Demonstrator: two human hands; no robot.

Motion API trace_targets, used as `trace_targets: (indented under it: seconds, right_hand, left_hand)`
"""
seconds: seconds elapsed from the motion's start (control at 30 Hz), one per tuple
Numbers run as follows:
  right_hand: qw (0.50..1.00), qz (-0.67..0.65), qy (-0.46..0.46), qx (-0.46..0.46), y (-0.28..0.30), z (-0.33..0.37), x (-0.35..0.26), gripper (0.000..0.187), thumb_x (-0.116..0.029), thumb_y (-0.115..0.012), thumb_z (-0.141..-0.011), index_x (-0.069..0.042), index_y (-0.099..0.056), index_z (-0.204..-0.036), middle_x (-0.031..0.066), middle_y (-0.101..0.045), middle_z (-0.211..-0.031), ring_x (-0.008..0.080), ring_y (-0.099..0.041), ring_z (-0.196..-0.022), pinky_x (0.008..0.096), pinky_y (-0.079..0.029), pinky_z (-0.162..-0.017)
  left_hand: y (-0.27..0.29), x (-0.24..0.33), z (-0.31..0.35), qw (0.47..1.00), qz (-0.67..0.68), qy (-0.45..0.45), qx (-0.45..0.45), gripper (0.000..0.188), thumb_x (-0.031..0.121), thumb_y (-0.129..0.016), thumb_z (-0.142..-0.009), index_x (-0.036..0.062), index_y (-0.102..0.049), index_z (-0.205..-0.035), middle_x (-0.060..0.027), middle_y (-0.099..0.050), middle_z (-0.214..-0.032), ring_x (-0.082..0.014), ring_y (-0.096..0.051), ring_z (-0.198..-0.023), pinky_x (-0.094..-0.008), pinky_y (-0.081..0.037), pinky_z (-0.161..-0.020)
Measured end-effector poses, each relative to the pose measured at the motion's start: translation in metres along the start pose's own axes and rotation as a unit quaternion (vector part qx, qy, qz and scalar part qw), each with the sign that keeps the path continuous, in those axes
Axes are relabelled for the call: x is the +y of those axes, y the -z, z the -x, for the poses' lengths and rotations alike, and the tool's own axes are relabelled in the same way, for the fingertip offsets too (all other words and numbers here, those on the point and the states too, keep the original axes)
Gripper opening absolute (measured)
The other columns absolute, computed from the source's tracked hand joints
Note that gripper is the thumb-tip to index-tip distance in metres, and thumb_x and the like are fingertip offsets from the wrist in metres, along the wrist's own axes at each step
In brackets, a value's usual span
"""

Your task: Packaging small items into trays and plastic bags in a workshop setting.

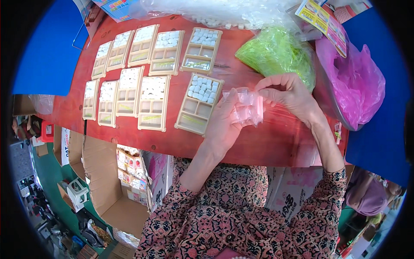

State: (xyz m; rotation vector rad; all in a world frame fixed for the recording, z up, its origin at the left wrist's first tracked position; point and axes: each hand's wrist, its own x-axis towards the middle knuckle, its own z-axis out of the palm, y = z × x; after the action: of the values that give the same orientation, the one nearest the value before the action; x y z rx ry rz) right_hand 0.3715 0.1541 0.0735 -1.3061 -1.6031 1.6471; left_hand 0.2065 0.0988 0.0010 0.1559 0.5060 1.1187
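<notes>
My left hand (221,123) is wrapped round a bundle of small clear packets (246,108) with pink contents, held above the red table. The thumb and forefinger of my right hand (295,97) pinch the upper right corner of that bundle. Close to the left hand lies a cream compartment tray (183,108). White marshmallow-like pieces (202,88) fill its large section, and thin green strips (193,120) lie in the lower one. Several similar trays stand in two rows to the left, such as one cream tray (153,103) with white pieces.
Beyond my right hand sits a clear bag of yellow-green strips (276,52), beside a pink plastic bag (355,82). A large clear bag (215,11) with white pieces lies along the far edge. Below the table, an open cardboard box (101,172) stands at left.
</notes>
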Motion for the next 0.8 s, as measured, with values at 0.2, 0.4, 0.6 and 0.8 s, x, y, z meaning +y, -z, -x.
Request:
trace_targets:
  seconds: [0.2, 0.4, 0.6, 0.8]
  right_hand:
    - [1.000, -0.014, -0.010, -0.002, -0.003, -0.003, -0.008, 0.014, -0.007, -0.063, -0.081, -0.001, -0.066, -0.092, 0.0019, -0.064, -0.082, 0.0052, -0.055, -0.068, 0.0195, -0.045, -0.063]
    - [1.000, -0.023, -0.004, 0.020, -0.006, -0.008, -0.017, 0.014, -0.006, -0.063, -0.079, 0.000, -0.067, -0.091, 0.0022, -0.065, -0.081, 0.0053, -0.056, -0.069, 0.0193, -0.045, -0.064]
    - [0.984, 0.137, 0.108, 0.028, -0.028, -0.048, -0.032, 0.016, -0.004, -0.056, -0.079, 0.001, -0.065, -0.092, 0.0047, -0.063, -0.074, 0.0084, -0.055, -0.068, 0.0211, -0.043, -0.062]
    - [0.925, 0.269, 0.267, 0.023, -0.056, -0.129, -0.022, 0.014, 0.001, -0.055, -0.076, 0.003, -0.062, -0.088, 0.0123, -0.061, -0.072, 0.0167, -0.059, -0.069, 0.0276, -0.045, -0.062]
  left_hand:
    - [0.009, 0.013, 0.011, 0.999, 0.027, -0.019, 0.025, 0.029, 0.026, -0.053, -0.090, 0.0033, -0.053, -0.107, -0.0105, -0.060, -0.096, -0.0208, -0.061, -0.084, -0.0364, -0.053, -0.068]
    - [0.013, 0.025, 0.033, 1.000, -0.004, 0.003, 0.012, 0.026, 0.017, -0.057, -0.086, 0.0030, -0.051, -0.107, -0.0123, -0.060, -0.091, -0.0241, -0.062, -0.077, -0.0368, -0.053, -0.058]
    - [0.032, 0.037, 0.068, 0.998, 0.049, -0.003, 0.039, 0.025, 0.015, -0.055, -0.086, 0.0046, -0.050, -0.108, -0.0134, -0.059, -0.087, -0.0242, -0.062, -0.074, -0.0327, -0.052, -0.052]
    - [0.020, 0.053, 0.096, 0.994, -0.016, -0.041, 0.100, 0.024, 0.018, -0.053, -0.087, 0.0066, -0.051, -0.108, -0.0132, -0.058, -0.089, -0.0223, -0.062, -0.072, -0.0296, -0.052, -0.052]
